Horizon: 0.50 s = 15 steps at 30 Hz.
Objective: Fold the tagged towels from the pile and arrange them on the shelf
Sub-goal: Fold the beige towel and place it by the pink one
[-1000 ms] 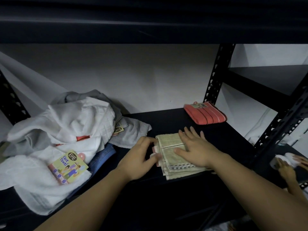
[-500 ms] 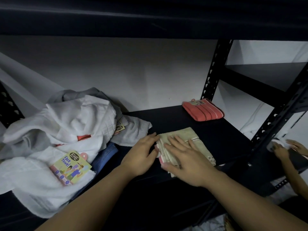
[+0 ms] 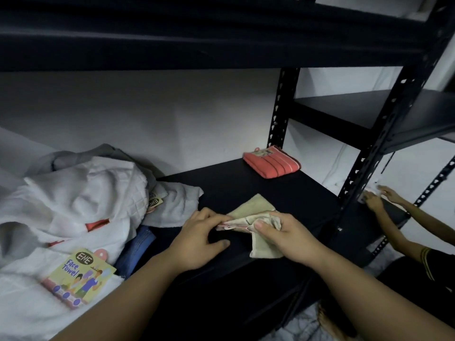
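Midway through folding — beige towel (image 3: 254,219) at the front of the black shelf (image 3: 246,185), bunched between right hand (image 3: 286,236) (fingers curled round the cloth) and left hand (image 3: 197,239), pinching its tagged edge. Next, probably: flatten, square up, set beside the folded coral towel (image 3: 270,162) — pile (image 3: 73,217) waiting left.

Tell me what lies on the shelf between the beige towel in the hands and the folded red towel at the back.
Nothing: the head view shows only bare black shelf between the beige towel and the red towel.
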Tool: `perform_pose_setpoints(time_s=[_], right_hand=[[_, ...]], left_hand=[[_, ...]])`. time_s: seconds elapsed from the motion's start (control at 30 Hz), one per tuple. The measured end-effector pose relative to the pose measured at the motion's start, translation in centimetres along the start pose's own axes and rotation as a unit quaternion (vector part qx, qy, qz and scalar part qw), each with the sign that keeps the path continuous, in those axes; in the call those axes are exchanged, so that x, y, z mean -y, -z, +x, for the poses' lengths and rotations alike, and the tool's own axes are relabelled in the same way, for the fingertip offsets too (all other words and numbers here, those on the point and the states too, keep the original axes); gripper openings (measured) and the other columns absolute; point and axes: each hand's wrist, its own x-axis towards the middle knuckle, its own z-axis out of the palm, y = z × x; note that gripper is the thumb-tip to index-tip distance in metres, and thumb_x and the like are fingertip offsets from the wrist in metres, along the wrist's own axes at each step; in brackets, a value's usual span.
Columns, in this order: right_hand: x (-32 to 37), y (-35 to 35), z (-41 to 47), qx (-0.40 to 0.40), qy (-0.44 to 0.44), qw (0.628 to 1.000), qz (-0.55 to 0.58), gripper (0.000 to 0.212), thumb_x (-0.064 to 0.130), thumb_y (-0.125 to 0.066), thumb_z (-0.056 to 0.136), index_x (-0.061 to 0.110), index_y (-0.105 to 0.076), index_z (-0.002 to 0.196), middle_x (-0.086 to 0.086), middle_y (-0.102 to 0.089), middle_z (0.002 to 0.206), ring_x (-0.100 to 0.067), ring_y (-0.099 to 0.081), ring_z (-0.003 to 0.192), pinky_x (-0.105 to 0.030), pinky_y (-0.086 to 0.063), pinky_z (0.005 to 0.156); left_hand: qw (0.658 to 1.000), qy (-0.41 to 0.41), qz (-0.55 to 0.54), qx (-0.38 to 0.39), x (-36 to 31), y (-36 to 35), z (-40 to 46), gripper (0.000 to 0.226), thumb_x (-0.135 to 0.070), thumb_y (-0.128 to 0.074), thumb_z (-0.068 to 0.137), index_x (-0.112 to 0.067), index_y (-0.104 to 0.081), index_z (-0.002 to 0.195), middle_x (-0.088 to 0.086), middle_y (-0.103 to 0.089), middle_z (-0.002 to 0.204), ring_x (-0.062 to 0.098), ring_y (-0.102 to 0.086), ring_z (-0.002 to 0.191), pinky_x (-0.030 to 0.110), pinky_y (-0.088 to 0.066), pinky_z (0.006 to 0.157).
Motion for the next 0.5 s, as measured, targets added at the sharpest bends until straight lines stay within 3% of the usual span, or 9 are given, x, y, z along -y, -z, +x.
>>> perform_pose_setpoints(time_s=[0.1,0.17,0.2,0.27,0.33,0.43,0.5], right_hand=[[0.5,0.8,0.5,0.02,-0.041,0.996,0.074,0.022,0.036,-0.059,0.105,0.027,-0.076,0.114,0.001,-0.079,0.111,-0.018,-0.074,0.106,-0.045,-0.055,0.102],[0.7,1.2,0.9,0.025,-0.057,0.987,0.149,0.028,0.032,-0.055,0.107,0.018,-0.074,0.12,-0.007,-0.078,0.114,-0.026,-0.074,0.11,-0.052,-0.052,0.107],[0.9,1.5,1.2,0.023,-0.061,0.981,0.181,0.03,0.031,-0.052,0.108,0.014,-0.073,0.122,-0.01,-0.078,0.115,-0.029,-0.074,0.111,-0.053,-0.051,0.108],[1.6,2.3,2.0,0.011,-0.061,0.978,0.199,0.039,0.04,-0.049,0.107,0.014,-0.072,0.123,-0.012,-0.078,0.115,-0.029,-0.074,0.111,-0.052,-0.051,0.108],[1.9,3.5,2.7,0.007,-0.053,0.975,0.214,0.051,0.056,-0.046,0.098,0.019,-0.071,0.123,-0.007,-0.078,0.115,-0.025,-0.074,0.111,-0.045,-0.054,0.103],[1.3,5.1,4.1,0.034,-0.021,0.964,0.263,0.064,0.065,-0.066,0.084,0.021,-0.063,0.13,-0.001,-0.076,0.122,-0.021,-0.072,0.116,-0.039,-0.056,0.098],[0.7,6.2,5.2,0.05,-0.014,0.966,0.253,0.062,0.048,-0.085,0.081,0.019,-0.063,0.131,-0.003,-0.075,0.125,-0.024,-0.071,0.117,-0.044,-0.055,0.101]], left_hand=[[0.996,-0.014,-0.088,-0.023,-0.7,0.2,0.9,0.029,-0.059,-0.07,0.084,-0.041,-0.068,0.107,-0.024,-0.057,0.122,0.004,-0.052,0.124,0.025,-0.041,0.107],[0.983,0.013,-0.184,-0.002,-1.8,0.5,1.6,0.021,-0.046,-0.077,0.086,-0.031,-0.068,0.097,-0.018,-0.066,0.127,0.0,-0.052,0.132,0.025,-0.04,0.109],[0.972,0.034,-0.233,0.006,-2.3,0.7,2.1,0.019,-0.036,-0.08,0.088,-0.024,-0.066,0.095,-0.012,-0.072,0.119,0.002,-0.058,0.127,0.026,-0.044,0.104],[0.953,0.07,-0.296,-0.018,-3.5,1.1,3.2,0.022,-0.021,-0.082,0.088,-0.011,-0.062,0.092,0.005,-0.076,0.095,0.011,-0.069,0.096,0.029,-0.052,0.081],[0.93,0.095,-0.35,-0.063,-4.7,1.5,4.5,0.03,-0.017,-0.084,0.084,-0.003,-0.059,0.091,0.014,-0.076,0.09,0.019,-0.071,0.084,0.032,-0.054,0.072],[0.896,0.122,-0.407,-0.131,-6.3,2.3,6.6,0.039,-0.022,-0.086,0.075,0.0,-0.061,0.095,0.013,-0.079,0.096,0.026,-0.076,0.088,0.035,-0.059,0.075],[0.883,0.142,-0.415,-0.166,-7.3,2.6,8.1,0.042,-0.023,-0.087,0.077,0.002,-0.066,0.104,0.012,-0.079,0.1,0.03,-0.077,0.094,0.04,-0.061,0.083]])
